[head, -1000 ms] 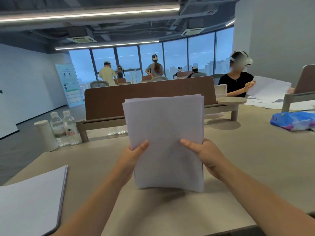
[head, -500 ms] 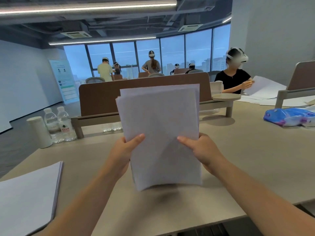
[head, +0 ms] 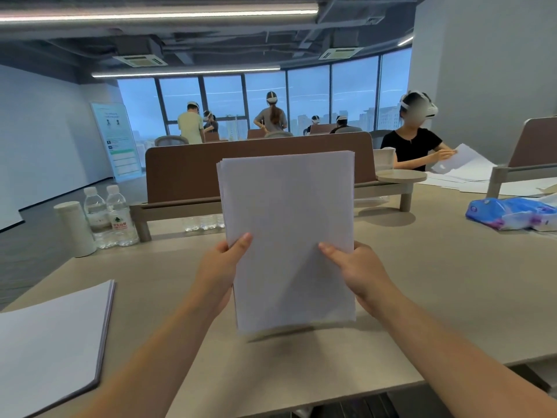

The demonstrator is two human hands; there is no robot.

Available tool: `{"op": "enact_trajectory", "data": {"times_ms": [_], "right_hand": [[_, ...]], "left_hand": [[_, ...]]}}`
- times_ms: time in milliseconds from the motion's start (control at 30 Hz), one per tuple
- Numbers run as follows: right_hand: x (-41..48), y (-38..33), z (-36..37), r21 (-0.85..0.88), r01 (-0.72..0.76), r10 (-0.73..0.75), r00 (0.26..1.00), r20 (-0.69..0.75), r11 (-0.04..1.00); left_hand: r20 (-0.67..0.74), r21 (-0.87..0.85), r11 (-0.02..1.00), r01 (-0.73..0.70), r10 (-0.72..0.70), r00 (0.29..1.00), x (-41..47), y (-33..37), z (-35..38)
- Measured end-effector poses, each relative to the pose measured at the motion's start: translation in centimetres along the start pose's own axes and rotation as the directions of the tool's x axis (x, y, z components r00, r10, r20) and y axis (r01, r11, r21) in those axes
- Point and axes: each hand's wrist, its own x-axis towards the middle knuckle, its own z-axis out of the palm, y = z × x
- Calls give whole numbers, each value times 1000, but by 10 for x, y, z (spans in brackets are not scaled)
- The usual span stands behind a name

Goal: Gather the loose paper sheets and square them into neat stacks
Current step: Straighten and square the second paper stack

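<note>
While held upright, paper stack [head: 289,212] between left hand [head: 219,268] and right hand [head: 360,271], both gripping its sides

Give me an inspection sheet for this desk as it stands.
Surface: beige table.
Job's things: sheaf held upright, left edges slightly uneven; flat stack at near left.
Clutter: two bottles, white flask, blue pack.
Hands: left hand and right hand each grip a side of the sheaf, thumbs in front.
Cables: nothing seen.
Surroundings: brown divider, person in black seated beyond, windows.
</note>
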Motion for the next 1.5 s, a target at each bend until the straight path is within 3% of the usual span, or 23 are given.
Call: {"op": "enact_trajectory", "data": {"times_ms": [200,400,533,667,867,1033,1333,1500], "right_hand": [[-6,20,2,11,-98,98,995,19,995],[-2,13,2,30,-52,52,998,19,998],[-1,26,1,-28,-87,88,995,43,996],[-4,40,-1,-113,-106,108,994,16,988],[-1,25,18,-214,-37,59,993,101,976],[-9,15,59,-94,-119,139,956,258,988],[-61,3,173,-208,11,75,914,399,978],[-78,3,239,-246,23,90,894,439,969]], "left_hand": [[56,-4,999,53,-53,997,-5,-15,3],[-26,127,991,-36,39,999,2,-16,5],[12,116,993,33,-35,999,0,-31,4],[-23,222,972,78,-75,997,-8,-54,4],[-104,523,852,22,38,994,-17,-27,-16],[-244,407,905,121,-20,970,-35,-2,-61],[-414,271,934,233,-105,904,-80,41,-177],[-504,394,863,315,-84,859,-105,49,-239]]}}
